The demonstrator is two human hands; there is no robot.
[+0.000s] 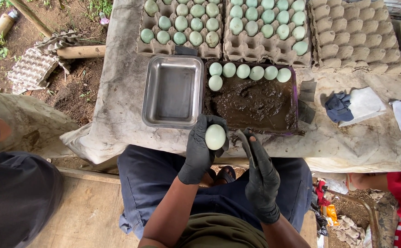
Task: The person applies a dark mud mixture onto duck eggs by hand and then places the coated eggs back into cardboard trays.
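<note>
My left hand (pixel 199 149), in a black glove, holds a pale green egg (pixel 215 137) at the table's near edge. My right hand (pixel 261 177), also gloved in black, hovers just right of it with muddy fingers apart and nothing in it. Straight ahead lies a dark tray of wet black mud (pixel 255 103), with several pale green eggs (pixel 249 72) lined along its far side. Left of the mud tray sits a bare steel pan (pixel 173 91).
Two cardboard egg trays (pixel 267 27) full of green eggs and one bare cardboard tray (pixel 354 36) stand at the back. A blue cloth (pixel 338 106) and white cloths (pixel 365 104) lie at the right. Other people sit at the left (pixel 12 193) and at the right (pixel 393 197).
</note>
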